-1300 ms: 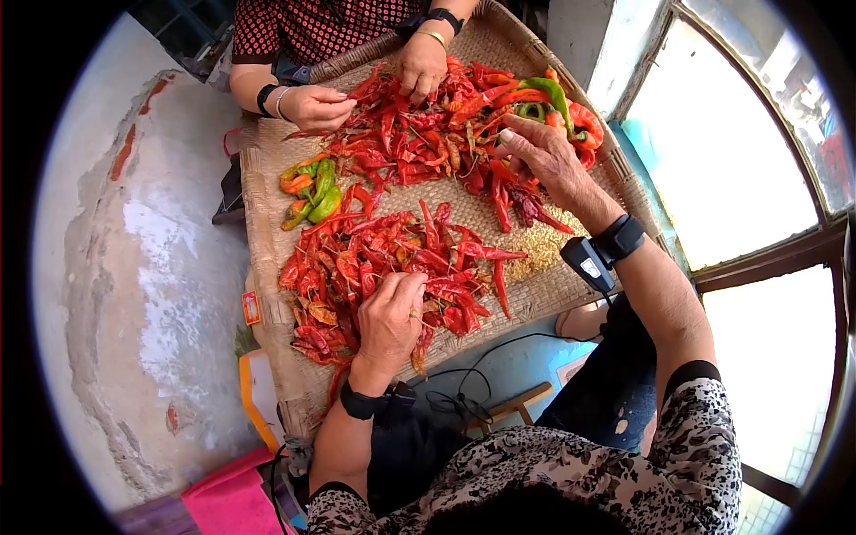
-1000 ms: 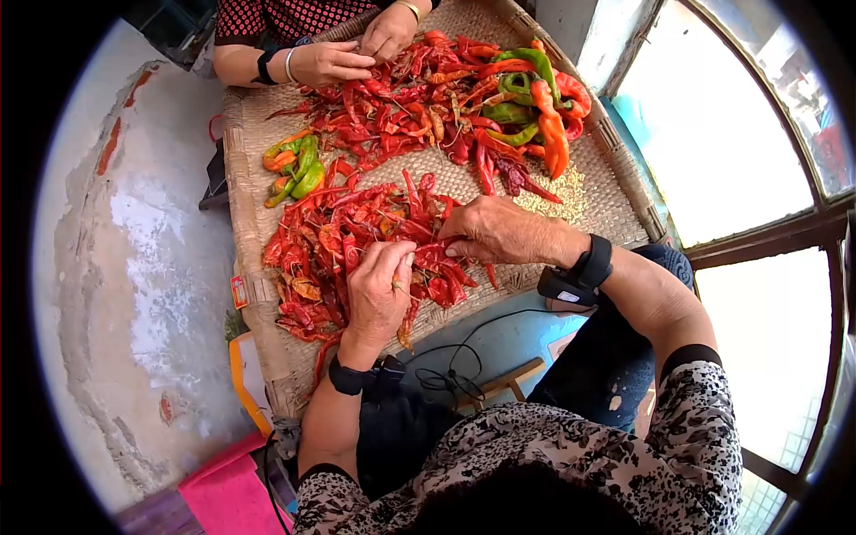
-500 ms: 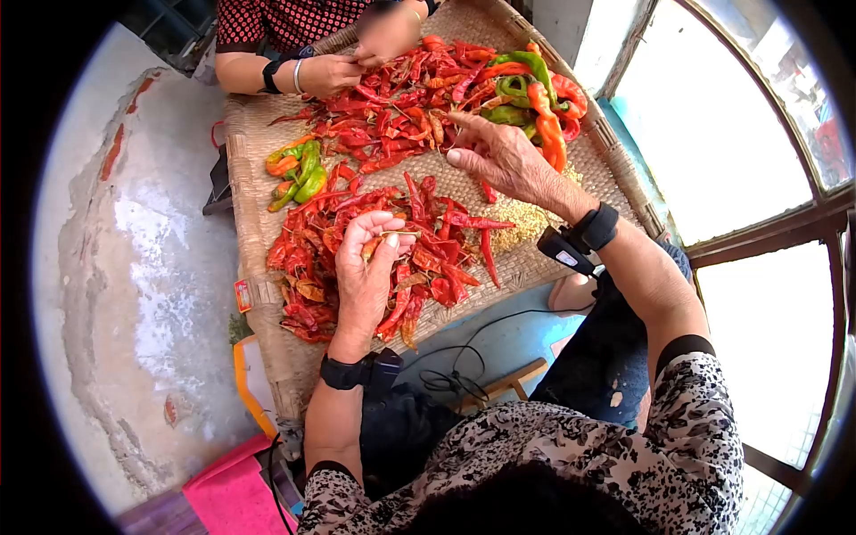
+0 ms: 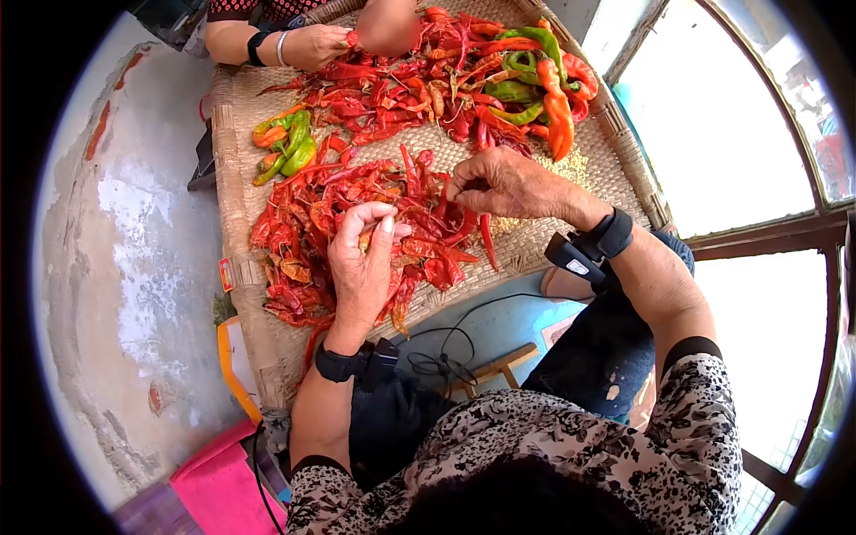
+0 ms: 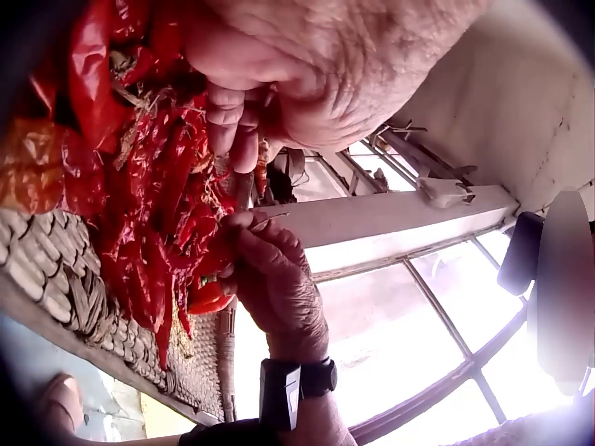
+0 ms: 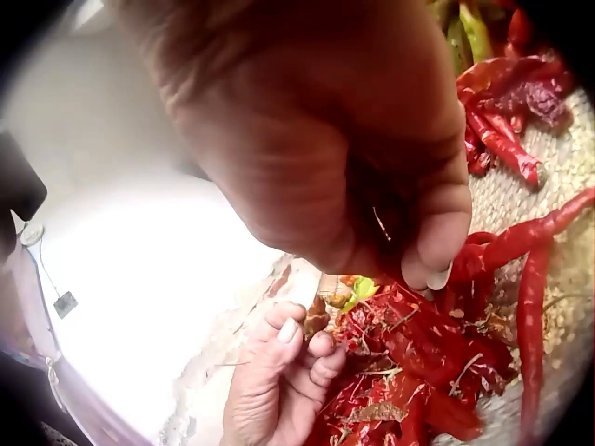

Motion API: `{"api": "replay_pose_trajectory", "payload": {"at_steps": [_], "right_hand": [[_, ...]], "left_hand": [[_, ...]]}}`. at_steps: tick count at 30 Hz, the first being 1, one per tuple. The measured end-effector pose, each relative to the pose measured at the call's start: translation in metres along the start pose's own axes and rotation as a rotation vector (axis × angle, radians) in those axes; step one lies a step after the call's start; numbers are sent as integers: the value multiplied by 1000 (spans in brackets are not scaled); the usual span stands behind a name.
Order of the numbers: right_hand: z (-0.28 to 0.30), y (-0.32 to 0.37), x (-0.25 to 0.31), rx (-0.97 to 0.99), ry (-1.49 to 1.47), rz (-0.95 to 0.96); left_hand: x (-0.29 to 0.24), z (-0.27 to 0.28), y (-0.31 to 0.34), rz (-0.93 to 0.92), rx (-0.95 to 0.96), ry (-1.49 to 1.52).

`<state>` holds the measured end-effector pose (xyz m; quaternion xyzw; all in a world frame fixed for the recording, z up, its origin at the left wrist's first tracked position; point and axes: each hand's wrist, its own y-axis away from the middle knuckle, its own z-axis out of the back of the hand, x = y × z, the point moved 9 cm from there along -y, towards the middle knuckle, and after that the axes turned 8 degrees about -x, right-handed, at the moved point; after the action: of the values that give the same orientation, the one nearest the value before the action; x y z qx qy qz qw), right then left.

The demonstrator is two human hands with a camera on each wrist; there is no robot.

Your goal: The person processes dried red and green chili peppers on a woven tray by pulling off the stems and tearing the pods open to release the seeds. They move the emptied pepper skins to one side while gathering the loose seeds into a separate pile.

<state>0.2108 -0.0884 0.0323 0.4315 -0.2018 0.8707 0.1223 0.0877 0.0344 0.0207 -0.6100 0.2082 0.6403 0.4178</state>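
Observation:
My left hand (image 4: pixel 361 267) is raised over the near heap of dried red chili peppers (image 4: pixel 303 236). Between its thumb and fingers it pinches a small brownish dried chili pepper (image 6: pixel 317 317). Right of it and a little farther out, my right hand (image 4: pixel 513 185) hovers above the heap's right side with curled fingers. It grips a red chili pepper (image 5: pixel 219 253), mostly hidden by the fingers; a thin stem sticks out at the fingertips in the left wrist view.
The woven tray (image 4: pixel 236 178) also bears a far heap of red chili peppers (image 4: pixel 383 94), green peppers (image 4: pixel 299 147) at left, and larger fresh peppers (image 4: pixel 557 107) at right. Pale seeds (image 4: pixel 571 169) lie scattered. Another person's hand (image 4: pixel 316 45) works at the far side. A window stands at right.
My right hand went from the far heap to the near one, back out, then returned near my left hand. The left hand lifted from the heap and turned palm inward with a pepper.

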Motion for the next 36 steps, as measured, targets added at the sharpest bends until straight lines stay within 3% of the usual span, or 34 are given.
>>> {"api": "replay_pose_trajectory", "payload": {"at_steps": [2,4,5,6,8,9,10,12,14,16,20,22,24,27,28,29,30,32,34,35,36], "right_hand": [[12,2,-13,34,-231,-342],[28,-3,-14,58,-217,-276],[40,-8,-16,-35,-259,-272],[57,-13,-22,-193,-403,-214],[93,-14,-43,-741,-686,-124],[97,-13,-39,-736,-473,-134],[93,-11,-39,-737,-476,-133],[50,-12,-19,-425,42,-128],[-4,-4,10,-101,-38,96],[-21,4,27,-40,-53,34],[-26,3,29,-72,37,155],[-25,1,13,119,-27,28],[-8,-1,-3,160,-49,-77],[40,-14,-23,-76,-115,-154],[58,-18,-24,-212,-143,-168],[79,-19,-34,-475,-184,-122],[91,-19,-31,-570,93,-90],[89,-17,-26,-606,425,-33],[43,-20,-25,-230,359,21],[21,-13,-29,-68,312,-40],[4,-7,-31,53,465,-7]], "left_hand": [[4,0,1,36,17,5],[4,-13,7,22,157,-75],[5,-15,7,22,155,-77],[5,-18,9,24,150,-48],[5,-20,11,28,146,-26],[9,-20,10,79,120,41],[14,-19,9,128,93,111],[15,-17,7,125,85,143],[12,-15,7,102,75,119],[13,-14,7,104,69,128],[15,-21,10,143,145,191],[12,-16,7,93,62,191],[12,-10,6,49,80,30],[4,-9,6,40,89,-93],[-9,-17,9,-122,169,-280],[-18,-27,13,-288,251,-468],[-14,-28,14,-286,252,-467],[-19,-41,27,-602,310,-750],[-17,-42,27,-590,329,-761],[-16,-43,28,-591,346,-786],[-14,-43,28,-591,363,-812]]}}
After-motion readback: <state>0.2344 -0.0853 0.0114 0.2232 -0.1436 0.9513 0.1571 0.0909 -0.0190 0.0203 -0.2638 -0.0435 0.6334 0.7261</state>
